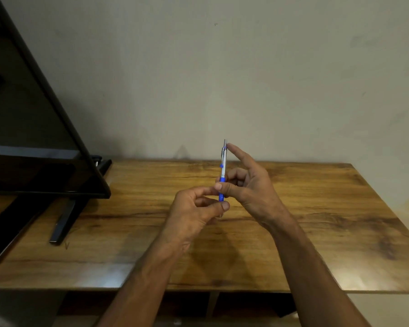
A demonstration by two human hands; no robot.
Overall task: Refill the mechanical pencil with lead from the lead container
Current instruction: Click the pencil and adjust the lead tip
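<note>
A mechanical pencil (223,169) with a silver barrel and blue grip stands upright above the wooden table (316,208), its tip pointing down. My right hand (248,185) grips it at the blue section with thumb and middle fingers, and the index finger touches its top end. My left hand (196,208) pinches the lower end of the pencil near the tip between thumb and fingers. A thin point shows just below the left thumb. No lead container is visible.
A dark flat screen (33,138) on a black stand (64,223) occupies the left side of the table. A plain wall rises behind the table. The table's front edge runs below my forearms.
</note>
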